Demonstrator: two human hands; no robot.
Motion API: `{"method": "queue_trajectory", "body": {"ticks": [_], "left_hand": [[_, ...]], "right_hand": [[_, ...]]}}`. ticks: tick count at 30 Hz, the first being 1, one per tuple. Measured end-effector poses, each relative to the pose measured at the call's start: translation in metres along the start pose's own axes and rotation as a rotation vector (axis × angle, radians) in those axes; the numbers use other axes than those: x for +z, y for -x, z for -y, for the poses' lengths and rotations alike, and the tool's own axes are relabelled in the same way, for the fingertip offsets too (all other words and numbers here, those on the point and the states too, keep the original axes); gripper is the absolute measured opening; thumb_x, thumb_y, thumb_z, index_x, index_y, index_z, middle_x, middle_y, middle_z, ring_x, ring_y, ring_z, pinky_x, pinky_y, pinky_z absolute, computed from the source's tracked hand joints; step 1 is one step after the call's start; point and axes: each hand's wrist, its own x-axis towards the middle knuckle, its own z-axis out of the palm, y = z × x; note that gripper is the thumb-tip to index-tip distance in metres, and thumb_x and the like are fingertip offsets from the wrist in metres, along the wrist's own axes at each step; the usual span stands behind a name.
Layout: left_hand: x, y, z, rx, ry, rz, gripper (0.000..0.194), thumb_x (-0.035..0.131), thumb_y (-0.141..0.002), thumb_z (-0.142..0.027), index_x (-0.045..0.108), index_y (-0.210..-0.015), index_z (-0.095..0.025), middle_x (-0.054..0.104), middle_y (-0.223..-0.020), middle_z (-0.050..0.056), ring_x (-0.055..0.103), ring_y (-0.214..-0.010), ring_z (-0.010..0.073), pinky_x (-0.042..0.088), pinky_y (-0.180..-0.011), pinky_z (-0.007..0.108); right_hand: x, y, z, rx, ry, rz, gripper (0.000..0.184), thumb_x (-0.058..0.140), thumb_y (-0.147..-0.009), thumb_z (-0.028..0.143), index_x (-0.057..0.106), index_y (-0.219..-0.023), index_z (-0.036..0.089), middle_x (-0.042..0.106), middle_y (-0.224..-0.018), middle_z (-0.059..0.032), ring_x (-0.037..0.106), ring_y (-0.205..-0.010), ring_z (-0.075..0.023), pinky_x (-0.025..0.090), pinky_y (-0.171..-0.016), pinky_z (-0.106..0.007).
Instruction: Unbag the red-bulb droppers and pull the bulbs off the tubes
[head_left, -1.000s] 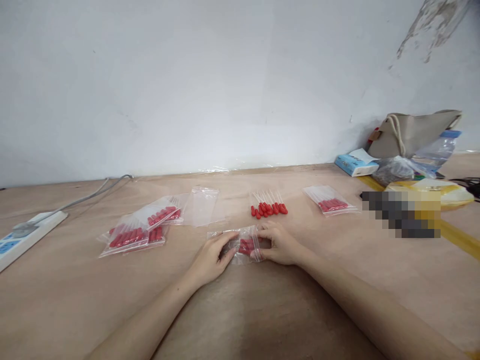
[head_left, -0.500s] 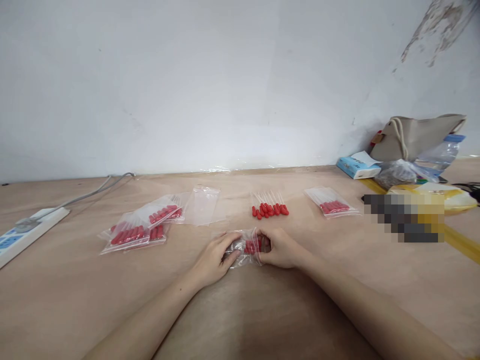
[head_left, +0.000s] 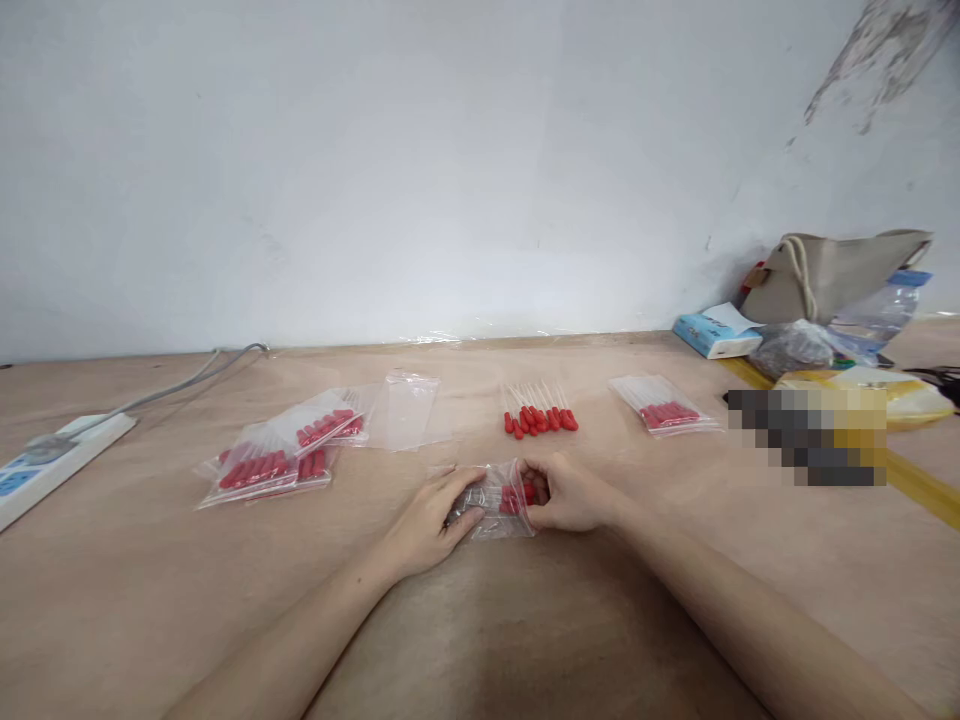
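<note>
A clear zip bag [head_left: 489, 527] lies flat on the table in front of me, with red-tipped sticks [head_left: 511, 500] inside it. My left hand [head_left: 435, 520] holds the bag's left end between thumb and fingers. At the right end, my right hand [head_left: 566, 492] is closed around the bag's mouth, by the red tips; its fingertips are partly hidden. Just beyond the hands, a loose row of red-tipped sticks [head_left: 538, 418] has its thin pale stems pointing to the wall.
Filled bags [head_left: 259, 468] overlap at left, beside flat clear bags [head_left: 405, 412]. Another filled bag [head_left: 666, 408] lies at right. Farther right are a tissue pack [head_left: 716, 335], a grey-beige bag [head_left: 847, 275] and yellow packaging [head_left: 862, 392]. A power strip [head_left: 67, 460] is at far left.
The red tips and my right hand have shifted slightly right, along with the bag's mouth. My left hand stays on the bag's left end.
</note>
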Motion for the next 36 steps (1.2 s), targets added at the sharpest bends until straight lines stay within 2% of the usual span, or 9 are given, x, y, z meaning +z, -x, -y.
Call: {"method": "queue_trajectory", "body": {"ticks": [5, 9, 14, 17, 20, 23, 26, 31, 36], "left_hand": [[0.001, 0.001, 0.003, 0.004, 0.005, -0.001, 0.040, 0.043, -0.087, -0.031, 0.040, -0.125, -0.021, 0.053, -0.123, 0.005, 0.048, -0.114, 0.0189, 0.034, -0.102, 0.038], [0.001, 0.001, 0.003, 0.024, -0.009, -0.017, 0.040, 0.043, -0.087, -0.031, 0.040, -0.125, -0.021, 0.052, -0.124, 0.005, 0.048, -0.115, 0.0189, 0.033, -0.102, 0.039], [0.000, 0.000, 0.002, 0.018, -0.031, -0.014, 0.040, 0.043, -0.087, -0.031, 0.039, -0.125, -0.021, 0.053, -0.124, 0.005, 0.048, -0.115, 0.0186, 0.033, -0.103, 0.039], [0.000, 0.001, 0.002, 0.012, -0.039, -0.009, 0.040, 0.043, -0.086, -0.030, 0.039, -0.125, -0.021, 0.054, -0.122, 0.006, 0.049, -0.113, 0.0188, 0.035, -0.101, 0.039], [-0.001, 0.001, 0.003, 0.013, -0.044, -0.017, 0.039, 0.044, -0.086, -0.030, 0.040, -0.124, -0.021, 0.054, -0.121, 0.006, 0.050, -0.112, 0.0189, 0.038, -0.098, 0.038], [-0.001, 0.002, 0.004, 0.032, -0.047, -0.023, 0.039, 0.045, -0.086, -0.030, 0.041, -0.124, -0.021, 0.055, -0.120, 0.006, 0.050, -0.111, 0.0187, 0.041, -0.096, 0.037], [-0.002, 0.001, 0.006, 0.062, -0.059, -0.023, 0.040, 0.044, -0.086, -0.030, 0.042, -0.126, -0.023, 0.054, -0.122, 0.006, 0.048, -0.113, 0.0185, 0.037, -0.100, 0.039], [0.001, 0.001, 0.010, 0.094, -0.133, 0.034, 0.039, 0.039, -0.089, -0.029, 0.043, -0.127, -0.027, 0.047, -0.130, 0.005, 0.042, -0.121, 0.0198, 0.032, -0.103, 0.045], [0.004, 0.001, 0.013, 0.081, -0.161, 0.019, 0.037, 0.040, -0.088, -0.029, 0.047, -0.125, -0.026, 0.046, -0.131, 0.006, 0.042, -0.121, 0.0198, 0.033, -0.103, 0.046]], "right_hand": [[-0.002, -0.001, -0.003, 0.074, -0.079, -0.031, 0.020, 0.058, -0.059, 0.012, 0.054, -0.078, 0.016, 0.054, -0.062, 0.0041, 0.046, -0.054, -0.0070, 0.036, -0.047, -0.018], [-0.005, 0.001, -0.001, -0.014, -0.001, -0.029, 0.019, 0.061, -0.063, 0.016, 0.055, -0.081, 0.017, 0.051, -0.062, 0.0048, 0.044, -0.054, -0.0068, 0.035, -0.048, -0.018], [-0.004, 0.000, -0.002, -0.018, 0.031, 0.008, 0.030, 0.073, -0.054, 0.022, 0.056, -0.079, 0.017, 0.053, -0.063, 0.0056, 0.044, -0.055, -0.0070, 0.035, -0.048, -0.019], [-0.003, -0.002, -0.010, 0.034, -0.176, 0.024, 0.025, 0.069, -0.059, 0.022, 0.055, -0.079, 0.017, 0.057, -0.068, 0.0036, 0.051, -0.060, -0.0084, 0.039, -0.052, -0.020], [-0.010, -0.002, -0.017, 0.160, -0.413, 0.038, 0.034, 0.070, -0.059, 0.026, 0.055, -0.088, 0.017, 0.060, -0.072, 0.0024, 0.055, -0.060, -0.0095, 0.044, -0.053, -0.022], [-0.021, -0.001, -0.021, 0.245, -0.515, 0.044, 0.044, 0.075, -0.055, 0.028, 0.056, -0.093, 0.016, 0.061, -0.071, 0.0023, 0.056, -0.059, -0.0091, 0.046, -0.055, -0.023], [-0.035, 0.001, -0.020, 0.254, -0.608, 0.034, 0.042, 0.074, -0.059, 0.032, 0.058, -0.095, 0.016, 0.063, -0.081, -0.0009, 0.059, -0.069, -0.0095, 0.048, -0.063, -0.023], [-0.070, 0.009, -0.014, 0.282, -0.526, -0.116, 0.032, 0.070, -0.065, 0.035, 0.061, -0.088, 0.017, 0.065, -0.081, -0.0021, 0.060, -0.070, -0.0099, 0.044, -0.056, -0.019], [-0.112, 0.024, -0.015, 0.209, -0.500, -0.505, 0.030, 0.072, -0.063, 0.036, 0.061, -0.084, 0.018, 0.066, -0.075, -0.0025, 0.060, -0.064, -0.0100, 0.045, -0.057, -0.021]]}}
